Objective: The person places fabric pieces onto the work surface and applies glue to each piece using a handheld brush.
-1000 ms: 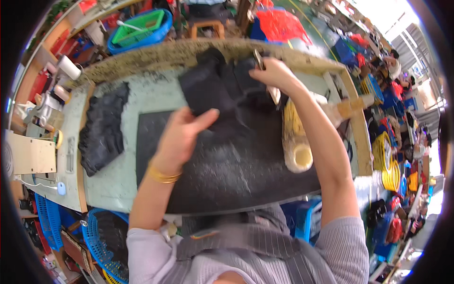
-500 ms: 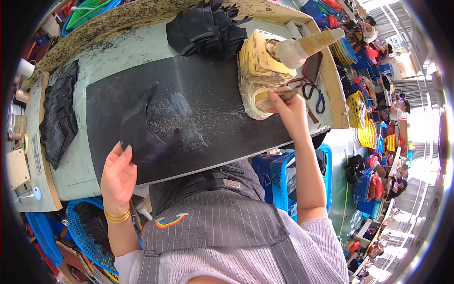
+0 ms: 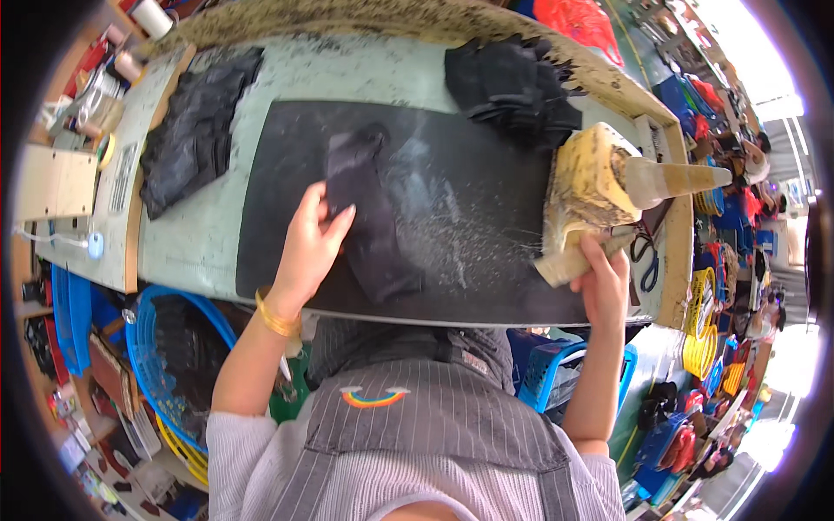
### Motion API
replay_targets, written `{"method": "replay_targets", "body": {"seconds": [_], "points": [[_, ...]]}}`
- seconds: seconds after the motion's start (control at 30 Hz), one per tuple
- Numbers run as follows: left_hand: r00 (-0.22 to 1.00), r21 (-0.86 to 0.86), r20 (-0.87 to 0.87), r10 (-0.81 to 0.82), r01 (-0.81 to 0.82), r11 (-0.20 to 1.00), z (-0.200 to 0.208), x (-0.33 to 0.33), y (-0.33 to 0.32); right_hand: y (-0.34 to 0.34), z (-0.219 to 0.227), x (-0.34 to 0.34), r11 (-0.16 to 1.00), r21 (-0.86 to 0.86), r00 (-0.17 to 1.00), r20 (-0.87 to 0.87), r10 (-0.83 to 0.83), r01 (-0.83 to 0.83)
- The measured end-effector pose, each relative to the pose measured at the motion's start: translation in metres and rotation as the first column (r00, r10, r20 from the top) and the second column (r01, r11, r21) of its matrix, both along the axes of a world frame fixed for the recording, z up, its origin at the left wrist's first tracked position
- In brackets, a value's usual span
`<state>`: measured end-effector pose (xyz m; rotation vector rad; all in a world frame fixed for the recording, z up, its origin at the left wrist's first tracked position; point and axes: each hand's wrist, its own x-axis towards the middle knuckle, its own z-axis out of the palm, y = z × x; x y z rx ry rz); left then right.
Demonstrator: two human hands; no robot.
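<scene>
My left hand (image 3: 313, 230) has its thumb and fingers closed on the left edge of a thin black piece of material (image 3: 369, 208), leather or cloth. The piece lies fairly flat on a dark work mat (image 3: 486, 282) marked with pale streaks. In my right hand (image 3: 605, 282) is a brush (image 3: 563, 263) with a wide pale head, tilted with that head toward the left. It hangs over the mat's right part, just in front of the yellowish, residue-crusted glue container (image 3: 599, 165) with its cone-shaped top.
Stacks of black pieces lie at the back (image 3: 512, 87) and on the left (image 3: 198, 130). Scissors (image 3: 647, 260) rest right of the container. A raised wooden edge (image 3: 365, 22) borders the table's far side. Blue baskets (image 3: 178, 365) stand below the table.
The brush has come out of the container's opening and now hangs over the mat. The black piece, blurred before, lies flatter, with my left hand on its edge. The whole view has shifted.
</scene>
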<state>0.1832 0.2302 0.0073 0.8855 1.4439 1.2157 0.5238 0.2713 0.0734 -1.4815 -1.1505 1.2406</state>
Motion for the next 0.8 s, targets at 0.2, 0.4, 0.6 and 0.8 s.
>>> {"method": "replay_targets", "body": {"seconds": [0.2, 0.4, 0.6, 0.8], "points": [[0.877, 0.155, -0.467, 0.111, -0.042, 0.987, -0.019, 0.002, 0.007, 0.042, -0.031, -0.154, 0.966, 0.107, 0.942, -0.218, 0.254, -0.235], [0.908, 0.101, -0.409, 0.09, -0.054, 0.993, -0.018, 0.001, 0.005, 0.055, -0.052, -0.2, 0.96, 0.075, 0.959, 0.114, 0.26, -0.27], [0.876, 0.126, -0.468, 0.118, -0.066, 0.99, -0.011, -0.001, 0.003, 0.058, -0.064, -0.206, 0.913, 0.262, 0.892, 0.41, 0.189, -0.313], [0.888, 0.094, -0.456, 0.05, -0.008, 0.996, -0.008, -0.01, -0.004, 0.077, -0.048, -0.225, 0.886, 0.258, 0.908, 0.278, 0.313, -0.385]]}}
